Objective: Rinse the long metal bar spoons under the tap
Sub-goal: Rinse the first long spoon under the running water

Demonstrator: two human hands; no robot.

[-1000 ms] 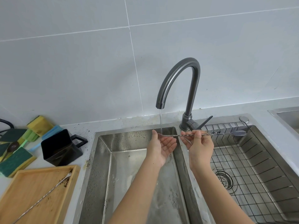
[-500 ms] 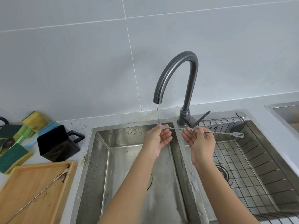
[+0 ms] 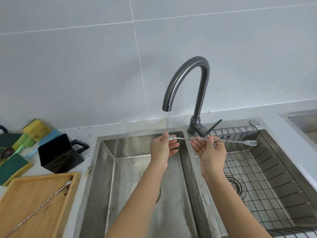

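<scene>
A long twisted metal bar spoon (image 3: 197, 138) lies level over the double sink, its bowl under a thin stream of water from the dark curved tap (image 3: 187, 79). My left hand (image 3: 163, 148) pinches the bowl end with thumb and fingers. My right hand (image 3: 211, 152) holds the stem near the middle, and the small fork end (image 3: 251, 143) sticks out to the right. A second bar spoon (image 3: 39, 208) lies slantwise on the wooden tray (image 3: 25, 194) at the lower left, with brown grime at its bowl.
The left basin (image 3: 130, 169) is wet. The right basin holds a wire rack (image 3: 267, 179) and a drain. A black square cup (image 3: 58, 153) and several green and yellow sponges (image 3: 15, 162) sit on the counter at left. Another sink edge (image 3: 301, 122) shows far right.
My left hand has closed from an open palm onto the spoon's bowl end. The spoon stays under the stream, and the view has shifted slightly.
</scene>
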